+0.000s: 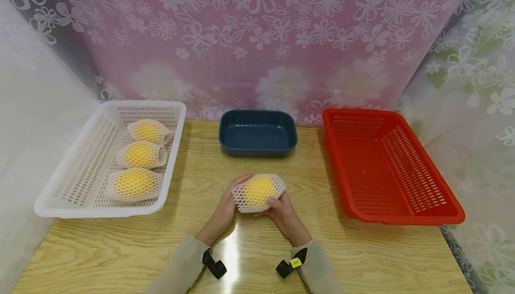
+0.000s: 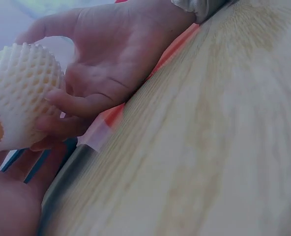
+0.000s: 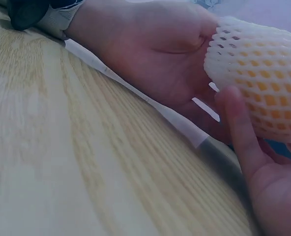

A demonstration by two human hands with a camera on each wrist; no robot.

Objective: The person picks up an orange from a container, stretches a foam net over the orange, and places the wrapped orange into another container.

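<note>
Both hands hold a yellow oval fruit in a white foam net above the table's middle. Around its left end lies my left hand, its fingers partly hidden behind the net. My right hand grips the right end with the thumb on the near side. In the left wrist view, the curled fingers of the right hand touch the foam net. The right wrist view shows the left palm against the other end of the netted fruit.
To the left, a white basket contains three more yellow fruits in foam nets. A dark blue tub stands at the back centre. On the right is a red basket. Floral cloth hangs behind the wooden table.
</note>
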